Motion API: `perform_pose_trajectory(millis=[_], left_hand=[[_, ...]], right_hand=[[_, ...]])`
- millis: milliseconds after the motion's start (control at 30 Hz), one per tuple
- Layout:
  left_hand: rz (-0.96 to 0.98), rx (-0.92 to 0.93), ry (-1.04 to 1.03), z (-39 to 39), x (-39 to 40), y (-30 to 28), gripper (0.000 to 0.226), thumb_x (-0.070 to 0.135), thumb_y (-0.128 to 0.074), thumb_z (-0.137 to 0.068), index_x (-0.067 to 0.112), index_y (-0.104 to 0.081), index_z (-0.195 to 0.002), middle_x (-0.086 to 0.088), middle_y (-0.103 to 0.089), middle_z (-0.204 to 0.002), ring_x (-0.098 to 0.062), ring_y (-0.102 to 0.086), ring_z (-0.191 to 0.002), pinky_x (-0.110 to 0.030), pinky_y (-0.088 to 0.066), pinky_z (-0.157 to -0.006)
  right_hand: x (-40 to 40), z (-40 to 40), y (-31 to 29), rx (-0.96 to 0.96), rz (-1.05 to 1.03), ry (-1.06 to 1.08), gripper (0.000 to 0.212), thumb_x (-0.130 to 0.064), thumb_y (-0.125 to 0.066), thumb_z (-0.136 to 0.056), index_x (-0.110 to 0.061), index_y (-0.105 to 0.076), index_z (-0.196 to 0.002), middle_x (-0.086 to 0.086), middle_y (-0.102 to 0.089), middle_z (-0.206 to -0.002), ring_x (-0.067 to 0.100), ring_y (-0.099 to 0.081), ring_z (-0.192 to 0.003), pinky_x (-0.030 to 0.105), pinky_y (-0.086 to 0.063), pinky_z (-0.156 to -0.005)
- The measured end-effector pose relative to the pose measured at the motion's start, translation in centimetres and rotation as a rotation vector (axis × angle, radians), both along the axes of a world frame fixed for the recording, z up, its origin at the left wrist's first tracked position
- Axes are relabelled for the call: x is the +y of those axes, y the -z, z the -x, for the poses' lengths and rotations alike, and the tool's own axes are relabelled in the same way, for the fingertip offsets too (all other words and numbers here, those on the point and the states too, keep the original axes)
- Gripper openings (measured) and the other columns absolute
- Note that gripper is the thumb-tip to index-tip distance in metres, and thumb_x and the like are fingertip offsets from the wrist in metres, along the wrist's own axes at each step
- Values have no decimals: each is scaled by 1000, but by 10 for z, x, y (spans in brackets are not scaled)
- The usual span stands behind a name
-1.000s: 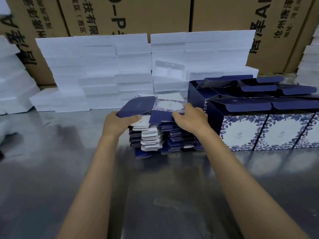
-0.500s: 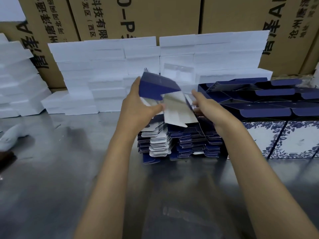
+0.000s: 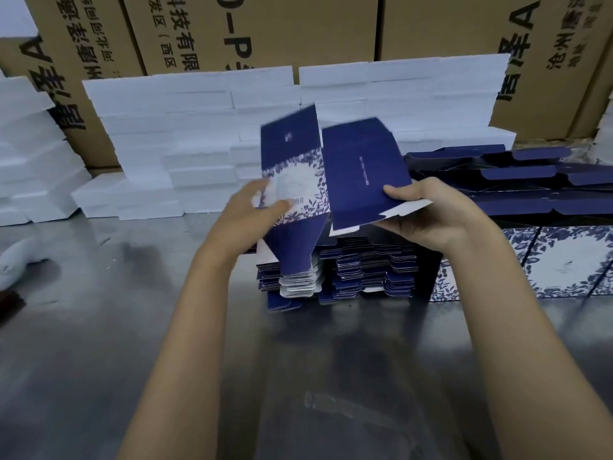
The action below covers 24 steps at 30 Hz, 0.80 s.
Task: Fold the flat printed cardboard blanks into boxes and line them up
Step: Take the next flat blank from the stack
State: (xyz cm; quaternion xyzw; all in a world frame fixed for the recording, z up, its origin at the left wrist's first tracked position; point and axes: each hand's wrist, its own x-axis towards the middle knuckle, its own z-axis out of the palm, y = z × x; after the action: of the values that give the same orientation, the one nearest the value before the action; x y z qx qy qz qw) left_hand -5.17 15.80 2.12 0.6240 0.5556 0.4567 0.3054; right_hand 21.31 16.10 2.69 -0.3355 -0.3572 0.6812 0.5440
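I hold one navy and white floral cardboard blank (image 3: 351, 174) upright above the stack of flat blanks (image 3: 338, 273). It has partly opened into a sleeve, with its flaps spread. My left hand (image 3: 252, 210) grips its left floral panel, thumb on the front, and looks blurred. My right hand (image 3: 428, 210) pinches the lower right edge of the navy panel. A row of folded boxes (image 3: 544, 260) with open navy lids stands to the right of the stack.
The work surface is a shiny metal table (image 3: 132, 327). White foam blocks (image 3: 185, 137) are piled along the back, with brown shipping cartons (image 3: 265, 31) behind them. A white object (image 3: 20, 260) lies at the left edge.
Both hands lifted the top blank off the stack and raised it. It has gone from flat to upright and partly opened, with my right hand now on its right panel.
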Motion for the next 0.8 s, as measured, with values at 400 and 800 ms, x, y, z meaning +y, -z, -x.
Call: perform_pose_trajectory(millis=[400, 800], left_hand=[[102, -541, 96, 32, 15, 19, 23, 11, -66, -93, 19, -69, -115, -1, -77, -107, -16, -74, -87, -29, -59, -64], [-32, -399, 25, 23, 9, 17, 19, 40, -55, -101, 28, -69, -107, 8, -78, -96, -12, -76, -84, -21, -56, -56]], right_hand=[[0, -2, -2, -425, -196, -25, 27, -9, -55, -102, -14, -68, -126, 1, -76, -117, 19, -74, -106, 29, -61, -80], [-10, 8, -13, -502, -185, 91, 25, -24, -54, -105, -12, -71, -119, 3, -77, -114, 19, -74, -105, 35, -60, -89]])
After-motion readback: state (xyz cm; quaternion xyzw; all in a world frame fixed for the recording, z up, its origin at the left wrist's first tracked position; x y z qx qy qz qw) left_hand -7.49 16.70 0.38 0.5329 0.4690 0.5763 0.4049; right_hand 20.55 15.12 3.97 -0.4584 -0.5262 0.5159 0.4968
